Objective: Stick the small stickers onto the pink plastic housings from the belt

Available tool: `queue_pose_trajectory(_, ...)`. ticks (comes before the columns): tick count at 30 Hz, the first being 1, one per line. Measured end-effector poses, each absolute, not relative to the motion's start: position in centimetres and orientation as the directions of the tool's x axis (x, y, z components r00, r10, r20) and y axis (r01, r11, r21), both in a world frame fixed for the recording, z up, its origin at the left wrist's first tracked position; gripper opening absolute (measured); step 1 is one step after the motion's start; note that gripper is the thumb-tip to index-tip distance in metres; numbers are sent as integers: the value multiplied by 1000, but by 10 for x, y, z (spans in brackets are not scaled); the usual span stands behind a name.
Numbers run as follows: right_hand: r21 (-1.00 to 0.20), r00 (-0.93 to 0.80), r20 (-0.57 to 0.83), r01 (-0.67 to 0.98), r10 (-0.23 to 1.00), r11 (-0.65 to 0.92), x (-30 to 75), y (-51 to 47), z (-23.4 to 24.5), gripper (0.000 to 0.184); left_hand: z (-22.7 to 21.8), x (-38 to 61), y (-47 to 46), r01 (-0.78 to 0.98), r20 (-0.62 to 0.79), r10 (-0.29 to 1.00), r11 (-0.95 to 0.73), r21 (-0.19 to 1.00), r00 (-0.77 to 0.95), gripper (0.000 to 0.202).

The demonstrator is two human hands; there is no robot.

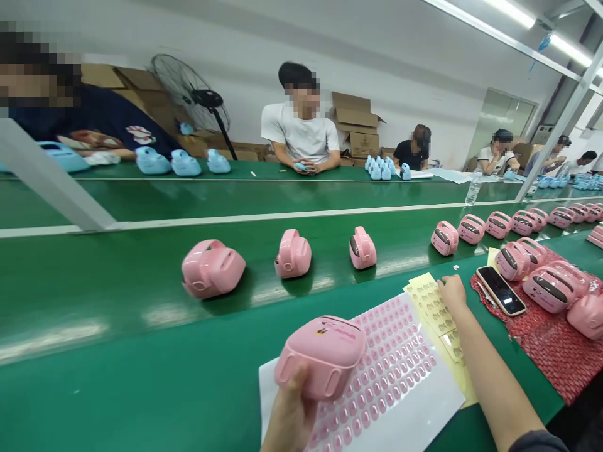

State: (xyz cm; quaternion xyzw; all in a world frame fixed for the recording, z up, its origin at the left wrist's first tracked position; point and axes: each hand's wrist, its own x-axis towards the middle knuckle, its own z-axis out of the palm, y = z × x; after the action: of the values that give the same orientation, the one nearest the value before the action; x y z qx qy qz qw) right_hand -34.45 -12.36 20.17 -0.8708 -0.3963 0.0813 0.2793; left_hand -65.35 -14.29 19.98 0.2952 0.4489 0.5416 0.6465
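Right grip point(453, 292) touches edge of yellow sheet point(431, 306), clear of phone point(501, 290).

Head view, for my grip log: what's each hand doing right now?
Left hand: holding a pink plastic casing.
Right hand: at the edge of the yellow sticker sheet; grip cannot be told.

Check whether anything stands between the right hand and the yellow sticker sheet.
Nothing visible does: the right hand is at the yellow sticker sheet, while the left hand holds the pink case further left.
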Motion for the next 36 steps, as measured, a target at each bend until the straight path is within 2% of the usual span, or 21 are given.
queue_pose_trajectory(3,-523,694,73,638,716,-565,-343,-119,191,18,208,-653,-141,-567,-350,936,303,766,28,73)
queue_pose_trajectory(8,-554,697,82,626,713,-548,-353,-115,185,20,223,-649,-147,-621,-452,891,378,687,41,64)
queue_pose_trajectory(12,-643,684,45,577,728,-503,-355,-120,187,15,224,-649,-149,-587,-460,883,422,691,93,65)
queue_pose_trajectory(17,-794,616,-89,431,783,-429,-354,-127,199,14,213,-651,-146,-541,-455,886,425,726,85,79)
queue_pose_trajectory(23,-928,420,-94,291,903,-232,-386,-137,236,20,203,-649,-150,-479,-304,943,331,813,136,77)
queue_pose_trajectory(28,-996,-19,-36,84,999,-34,-451,-156,267,20,208,-637,-160,-440,-231,973,220,871,31,77)
queue_pose_trajectory(31,-991,-148,-41,135,988,-21,-477,-162,273,17,208,-633,-163,-397,-194,981,179,900,0,81)
queue_pose_trajectory(36,-959,-138,-67,284,988,-25,-487,-162,270,9,204,-632,-164,-353,-178,984,161,922,-17,82)
